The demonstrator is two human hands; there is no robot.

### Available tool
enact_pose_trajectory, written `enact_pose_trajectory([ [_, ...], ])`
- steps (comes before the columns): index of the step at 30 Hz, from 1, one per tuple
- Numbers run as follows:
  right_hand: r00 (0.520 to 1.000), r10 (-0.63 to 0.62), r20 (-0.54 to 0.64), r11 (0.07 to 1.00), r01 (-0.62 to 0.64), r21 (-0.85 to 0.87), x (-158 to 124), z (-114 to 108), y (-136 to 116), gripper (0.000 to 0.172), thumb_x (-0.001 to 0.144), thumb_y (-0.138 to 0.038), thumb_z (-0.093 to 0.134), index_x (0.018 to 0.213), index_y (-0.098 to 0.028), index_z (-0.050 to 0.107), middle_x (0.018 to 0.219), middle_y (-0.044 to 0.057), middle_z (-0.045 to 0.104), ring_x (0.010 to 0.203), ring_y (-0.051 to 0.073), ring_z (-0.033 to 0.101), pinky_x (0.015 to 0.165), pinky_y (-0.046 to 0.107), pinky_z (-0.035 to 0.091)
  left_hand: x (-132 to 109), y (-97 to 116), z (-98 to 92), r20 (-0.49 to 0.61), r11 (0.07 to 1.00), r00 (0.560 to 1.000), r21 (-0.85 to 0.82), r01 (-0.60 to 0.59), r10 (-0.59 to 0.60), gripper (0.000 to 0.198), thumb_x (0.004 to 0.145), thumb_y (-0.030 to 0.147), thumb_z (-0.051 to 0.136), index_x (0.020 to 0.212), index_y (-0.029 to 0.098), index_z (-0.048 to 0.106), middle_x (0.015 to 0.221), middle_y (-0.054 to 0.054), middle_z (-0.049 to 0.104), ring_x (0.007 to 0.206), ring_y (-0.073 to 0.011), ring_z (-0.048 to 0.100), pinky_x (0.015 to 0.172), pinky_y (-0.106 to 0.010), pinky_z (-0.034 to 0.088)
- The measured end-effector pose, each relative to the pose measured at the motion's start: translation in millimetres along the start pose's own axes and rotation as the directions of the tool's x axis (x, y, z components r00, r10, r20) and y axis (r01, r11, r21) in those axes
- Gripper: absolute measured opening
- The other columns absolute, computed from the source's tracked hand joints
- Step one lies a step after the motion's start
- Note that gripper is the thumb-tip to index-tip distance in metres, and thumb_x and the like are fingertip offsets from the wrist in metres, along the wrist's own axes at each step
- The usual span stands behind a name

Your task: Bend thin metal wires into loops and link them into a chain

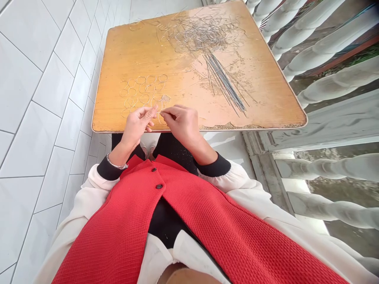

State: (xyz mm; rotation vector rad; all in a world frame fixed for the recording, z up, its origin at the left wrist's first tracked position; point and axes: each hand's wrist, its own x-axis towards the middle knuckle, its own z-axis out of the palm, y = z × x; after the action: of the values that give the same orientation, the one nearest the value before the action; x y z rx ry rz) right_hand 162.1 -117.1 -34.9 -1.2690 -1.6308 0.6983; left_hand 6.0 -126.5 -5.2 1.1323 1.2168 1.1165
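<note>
A thin silver wire (160, 116) was pinched in my right hand (180, 125), thumb and forefinger closed narrowly on it, just above the near edge of the table. My left hand (137, 125) was raised beside it, fingers curled, their tips close to the wire; I could not tell whether they gripped it.

Both hands were at the near edge of a square orange-yellow wooden tabletop (133, 51), its finish chipped and worn along that edge. Just ahead of my hands lay a cluster of small bent wire loops (142, 94), flat on the wood and side by side, some touching. Farther off, right of centre, was a bundle of straight grey metal wires (227, 85), its strands fanning toward a tangled heap of fine wire (201, 33) near the far edge.

A slim silver bangle (117, 165) circled my left wrist, beside a black cuff (108, 169). I wore a red waffle-knit waistcoat (201, 225) with dark round buttons (159, 186) over a cream blouse (237, 177). White rectangular floor tiles (32, 118) ran along the left; white turned balusters (325, 51) stood along the right.
</note>
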Motion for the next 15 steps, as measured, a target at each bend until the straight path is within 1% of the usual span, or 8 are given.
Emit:
enact_pose_trajectory([
  [2, 0.997, -0.063, -0.046, 0.996, 0.059, -0.074, -1.5, 1.0, -0.1, 0.020, 0.087, -0.023, 0.064, 0.069, -0.021, 0.071, 0.070, 0.004, 0.064, 0.071, 0.018, 0.058, 0.070, 0.031, 0.046, -0.4, 1.2, 0.6, 0.007, 1.000, 1.000, 0.011, 0.001, -0.001, 0.021, 0.086, 0.028, 0.079, 0.076, 0.016, 0.066, 0.071, 0.003, 0.065, 0.054, -0.0027, 0.053, 0.047, -0.014, 0.042],
  [4, 0.997, -0.062, -0.043, 0.997, 0.060, -0.045, -2.2, 1.3, -0.6, 0.018, 0.087, -0.022, 0.066, 0.070, -0.021, 0.072, 0.072, 0.004, 0.064, 0.073, 0.019, 0.060, 0.072, 0.032, 0.047, 0.6, 1.9, 0.4, 0.007, 1.000, 1.000, 0.013, -0.011, 0.011, 0.016, 0.086, 0.015, 0.076, 0.074, 0.015, 0.066, 0.066, 0.004, 0.062, 0.053, -0.0026, 0.052, 0.048, -0.014, 0.042],
  [6, 1.000, 0.001, -0.009, 0.998, 0.000, 0.065, -2.0, 1.1, -1.0, 0.016, 0.086, -0.025, 0.070, 0.071, -0.020, 0.072, 0.070, 0.003, 0.064, 0.069, 0.017, 0.059, 0.067, 0.030, 0.047, 2.9, 1.6, -0.2, -0.008, 1.000, 1.000, 0.011, -0.021, 0.021, 0.016, 0.086, 0.006, 0.071, 0.073, 0.015, 0.066, 0.065, 0.004, 0.062, 0.054, -0.0024, 0.053, 0.049, -0.013, 0.043],
  [8, 0.993, 0.107, 0.039, 0.968, -0.113, 0.225, -1.6, 0.8, -1.2, 0.018, 0.084, -0.032, 0.075, 0.072, -0.019, 0.072, 0.065, 0.001, 0.063, 0.059, 0.013, 0.055, 0.058, 0.027, 0.045, 5.6, -0.1, -0.4, -0.023, 1.000, 0.999, 0.004, -0.028, 0.028, 0.017, 0.086, 0.004, 0.069, 0.073, 0.014, 0.066, 0.065, 0.004, 0.063, 0.054, -0.0023, 0.055, 0.050, -0.013, 0.044],
  [10, 0.972, 0.215, 0.093, 0.889, -0.234, 0.394, -1.7, 0.9, -1.6, 0.024, 0.081, -0.038, 0.081, 0.072, -0.018, 0.071, 0.062, -0.001, 0.062, 0.052, 0.010, 0.052, 0.051, 0.024, 0.044, 8.1, -2.9, 0.2, -0.038, 0.999, 0.998, -0.013, -0.052, 0.052, 0.018, 0.085, 0.003, 0.070, 0.073, 0.015, 0.065, 0.065, 0.005, 0.062, 0.054, -0.0020, 0.054, 0.051, -0.014, 0.044],
  [12, 0.942, 0.300, 0.151, 0.775, -0.333, 0.538, -2.2, 1.2, -2.2, 0.028, 0.076, -0.040, 0.085, 0.072, -0.017, 0.069, 0.062, -0.002, 0.062, 0.049, 0.007, 0.051, 0.049, 0.021, 0.045, 10.1, -6.6, 1.4, -0.053, 0.995, 0.995, -0.037, -0.090, 0.088, 0.019, 0.086, 0.002, 0.069, 0.073, 0.015, 0.064, 0.063, 0.006, 0.061, 0.052, -0.0013, 0.053, 0.051, -0.013, 0.043],
  [15, 0.896, 0.370, 0.247, 0.618, -0.436, 0.654, -2.2, 2.5, -3.0, 0.031, 0.069, -0.037, 0.090, 0.069, -0.017, 0.067, 0.059, -0.004, 0.061, 0.045, 0.005, 0.049, 0.045, 0.018, 0.044, 12.3, -12.4, 2.8, -0.034, 0.990, 0.990, -0.049, -0.135, 0.133, 0.022, 0.086, -0.002, 0.067, 0.073, 0.015, 0.063, 0.061, 0.007, 0.060, 0.049, -0.0007, 0.050, 0.051, -0.014, 0.042],
])
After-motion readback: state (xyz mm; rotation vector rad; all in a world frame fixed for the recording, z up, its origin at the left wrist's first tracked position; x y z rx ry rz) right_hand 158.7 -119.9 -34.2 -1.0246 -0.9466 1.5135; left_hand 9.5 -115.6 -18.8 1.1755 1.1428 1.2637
